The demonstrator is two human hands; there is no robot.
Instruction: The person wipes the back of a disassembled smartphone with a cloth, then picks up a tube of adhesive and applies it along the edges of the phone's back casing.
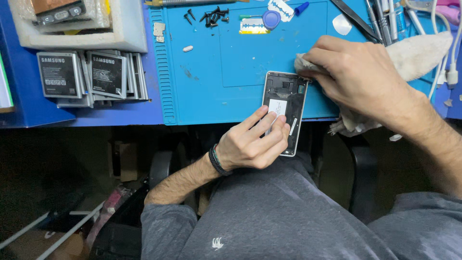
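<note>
An opened phone (287, 94) with its back cover off lies at the front edge of the blue work mat (202, 91), its lower end hanging past the table edge. My left hand (252, 141) grips the phone's lower part, fingers laid across its inside. My right hand (358, 74) presses a whitish cloth (418, 53) against the phone's top right corner. The cloth runs under that hand and hangs over the table edge.
Several phone batteries (91, 77) are stacked at the left beside a white foam tray (127, 36). Small black screws (211, 18), a razor blade (280, 8), a blue pick (271, 19) and tweezers (353, 17) lie along the mat's far edge. White cables (450, 62) hang at right.
</note>
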